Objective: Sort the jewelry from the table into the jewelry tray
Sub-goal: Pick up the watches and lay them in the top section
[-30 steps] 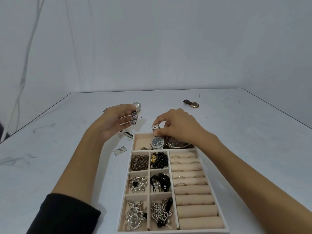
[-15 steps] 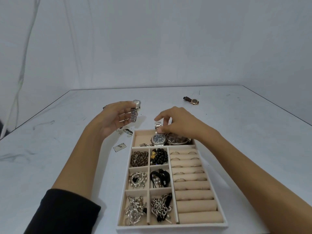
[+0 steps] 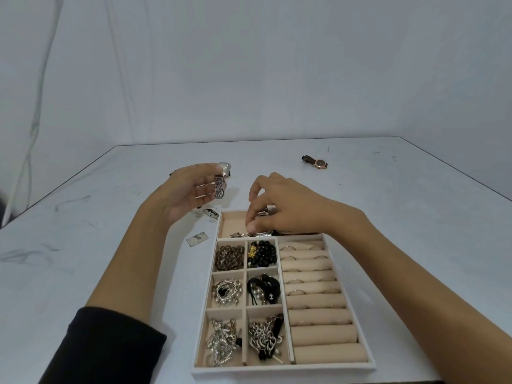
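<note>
The pale, scuffed table (image 3: pixel 401 217) carried a rectangular cream tray (image 3: pixel 282 370) at its near middle, velvety inside. Padded ring rolls (image 3: pixel 318 317) ran down the tray's right side, and small square cells of beads, pearls and chains filled the left. Raised just left of the tray's far corner, the left hand (image 3: pixel 188 192) pinched a link-strap watch (image 3: pixel 220 187), its metal band hanging straight below a shiny squarish case. The right hand (image 3: pixel 285 209) curled down into the far compartment, fingertips gripping a silver watch (image 3: pixel 260 233) lying there, and a round brown-strap watch (image 3: pixel 318 162) lay well apart, far right.
</note>
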Motion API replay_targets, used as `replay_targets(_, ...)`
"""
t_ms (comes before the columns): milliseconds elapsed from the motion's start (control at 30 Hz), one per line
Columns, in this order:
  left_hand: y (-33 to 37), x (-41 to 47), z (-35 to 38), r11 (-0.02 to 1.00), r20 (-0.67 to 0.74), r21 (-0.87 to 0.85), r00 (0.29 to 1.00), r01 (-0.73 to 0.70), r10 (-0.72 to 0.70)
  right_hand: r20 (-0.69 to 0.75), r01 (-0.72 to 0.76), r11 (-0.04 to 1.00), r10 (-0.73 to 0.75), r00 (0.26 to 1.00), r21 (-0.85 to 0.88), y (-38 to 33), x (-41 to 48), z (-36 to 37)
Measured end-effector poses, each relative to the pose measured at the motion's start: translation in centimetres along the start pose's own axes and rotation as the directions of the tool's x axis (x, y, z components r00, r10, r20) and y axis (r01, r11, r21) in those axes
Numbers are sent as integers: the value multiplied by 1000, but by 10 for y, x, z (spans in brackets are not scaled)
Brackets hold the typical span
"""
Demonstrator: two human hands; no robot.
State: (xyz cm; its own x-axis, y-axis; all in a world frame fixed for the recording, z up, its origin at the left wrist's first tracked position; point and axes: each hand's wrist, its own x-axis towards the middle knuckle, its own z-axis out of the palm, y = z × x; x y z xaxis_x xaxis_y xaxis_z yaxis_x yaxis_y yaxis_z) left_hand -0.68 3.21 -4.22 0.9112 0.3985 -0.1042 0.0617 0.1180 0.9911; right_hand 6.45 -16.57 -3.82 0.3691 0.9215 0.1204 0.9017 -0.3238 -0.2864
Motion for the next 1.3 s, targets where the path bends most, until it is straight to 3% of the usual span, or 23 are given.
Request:
replay_targets(367, 2, -3, -2, 998, 63, -59, 998, 22, -18, 65, -21, 984, 9, 998, 177, 6, -3, -3)
replay_targets(467, 4, -4, -1, 998, 97, -52, 995, 21, -16, -5, -3, 958, 4, 1000, 287, 7, -5, -6)
replay_targets(600, 7, -8, 0, 1000, 151, 18, 988, 15, -18, -219, -56, 845, 201, 955, 532, 3, 1, -5)
replay_targets(733, 10, -13, 1, 996, 223, 90, 975, 2, -22, -197, -133, 721, 354, 914, 680, -2, 8, 1)
replay_targets(1033, 15, -29, 10, 971, 354, 227, 935, -77, -8, -150, -115, 670, 324, 934, 734, -10, -1, -7)
replay_targets(1300, 18, -35, 2, 904, 356, 426, 914, 28, -196, -102, -152, 688, 314, 944, 710, -15, 4, -3)
